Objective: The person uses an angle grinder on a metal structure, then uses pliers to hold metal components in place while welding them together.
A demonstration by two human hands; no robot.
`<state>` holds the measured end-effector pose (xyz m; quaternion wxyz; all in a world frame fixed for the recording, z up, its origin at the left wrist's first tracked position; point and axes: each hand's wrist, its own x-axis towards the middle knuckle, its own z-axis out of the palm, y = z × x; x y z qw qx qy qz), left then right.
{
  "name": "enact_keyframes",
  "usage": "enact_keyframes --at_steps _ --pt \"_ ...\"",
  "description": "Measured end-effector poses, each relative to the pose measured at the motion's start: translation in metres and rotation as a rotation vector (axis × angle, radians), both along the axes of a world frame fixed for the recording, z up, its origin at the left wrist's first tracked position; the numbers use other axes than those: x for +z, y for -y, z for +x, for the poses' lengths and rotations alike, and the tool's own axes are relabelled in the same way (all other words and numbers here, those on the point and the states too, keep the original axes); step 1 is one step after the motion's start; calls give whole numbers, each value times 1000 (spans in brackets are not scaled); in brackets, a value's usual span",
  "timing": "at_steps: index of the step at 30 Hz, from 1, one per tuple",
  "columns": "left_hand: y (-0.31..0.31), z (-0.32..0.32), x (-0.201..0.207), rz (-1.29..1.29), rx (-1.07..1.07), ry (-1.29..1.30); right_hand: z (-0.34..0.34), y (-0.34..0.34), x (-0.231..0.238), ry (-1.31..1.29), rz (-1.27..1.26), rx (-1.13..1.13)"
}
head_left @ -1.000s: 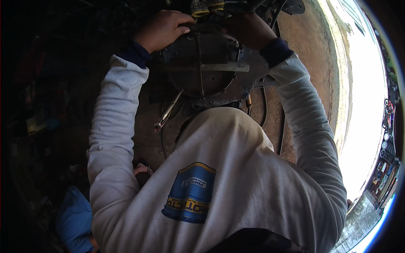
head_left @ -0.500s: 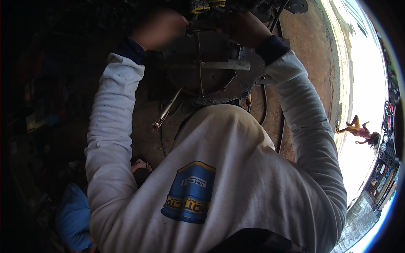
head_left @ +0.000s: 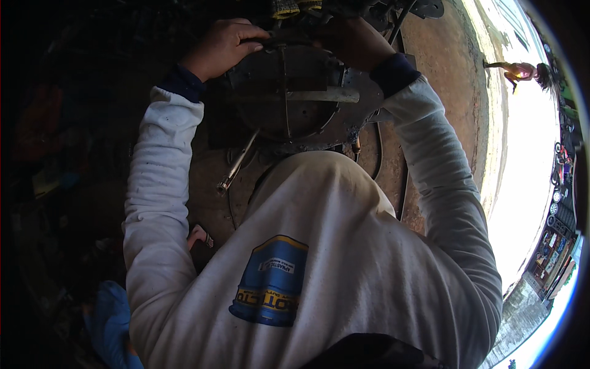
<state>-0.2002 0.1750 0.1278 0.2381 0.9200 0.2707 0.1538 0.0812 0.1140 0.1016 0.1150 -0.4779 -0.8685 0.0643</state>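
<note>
My left hand (head_left: 224, 47) reaches to the top of a dark metal assembly, its thumb and fingers closed on the end of a dark metal piece (head_left: 286, 39). Across from it, my right hand (head_left: 356, 44) bends in at the other end of that piece; its fingertips lie in deep shadow. Below both hands is a dark metal plate (head_left: 362, 104) with a round, ring-edged part. A thin upright rod (head_left: 284, 92) crosses the ring, and a pale flat bar (head_left: 326, 95) lies across it.
A shiny metal rod-like tool (head_left: 236, 165) juts out left of my knees. Yellow-and-black knit fabric (head_left: 285, 8) shows above the assembly. A cable (head_left: 380, 150) hangs down at right. Another person's foot (head_left: 200, 235) is at lower left; a person (head_left: 522, 72) walks outside.
My left hand has come to rest with its fingers in clearer view. The whole scene has shifted slightly left. The person outside has moved up in the picture.
</note>
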Motion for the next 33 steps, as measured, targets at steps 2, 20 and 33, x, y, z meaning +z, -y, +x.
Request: enact_keyframes --at_steps 2,20,33 --pt "-3 -1 0 17 3 5 3 -2 0 -6 86 53" --pt "-7 -3 -1 -13 -27 -5 -2 0 1 -44 94 90" --pt "-7 -4 -6 -19 -17 3 19 -5 7 -252 45 -32"
